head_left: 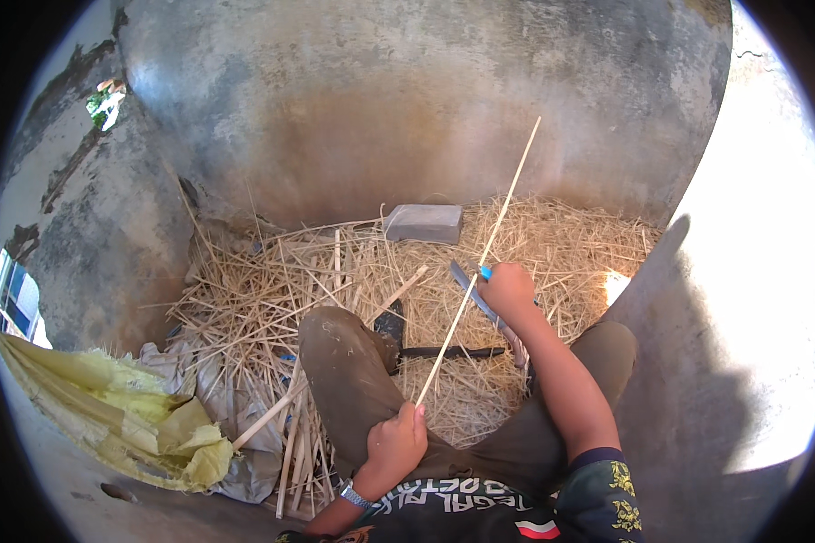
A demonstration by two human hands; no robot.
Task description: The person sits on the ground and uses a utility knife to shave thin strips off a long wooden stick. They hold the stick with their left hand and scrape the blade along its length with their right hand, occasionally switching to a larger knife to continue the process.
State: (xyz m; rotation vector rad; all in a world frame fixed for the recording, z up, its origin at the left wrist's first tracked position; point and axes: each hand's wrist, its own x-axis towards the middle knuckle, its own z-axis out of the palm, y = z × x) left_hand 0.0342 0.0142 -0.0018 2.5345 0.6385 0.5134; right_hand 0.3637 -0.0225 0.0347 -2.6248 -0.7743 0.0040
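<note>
A long, thin pale bamboo strip (445, 351) slants from my lap up to the far right. My left hand (397, 442), wearing a wristwatch (355, 495), is closed around its near end. Farther along, my right hand (507, 291) is closed at the strip, with a small blue piece (485, 271) showing at its fingers. A knife (491, 313) crosses beneath the strip beside that hand; its blade points up and left, and its pale handle end lies near my right thigh. My right fingertips are partly hidden.
Shavings (570, 249) and loose strips (263, 290) cover the floor between my legs and the curved concrete wall (353, 127). A grey block (423, 223) sits by the wall. A dark bar (453, 352) lies between my knees. Yellow sheeting (127, 398) hangs at left.
</note>
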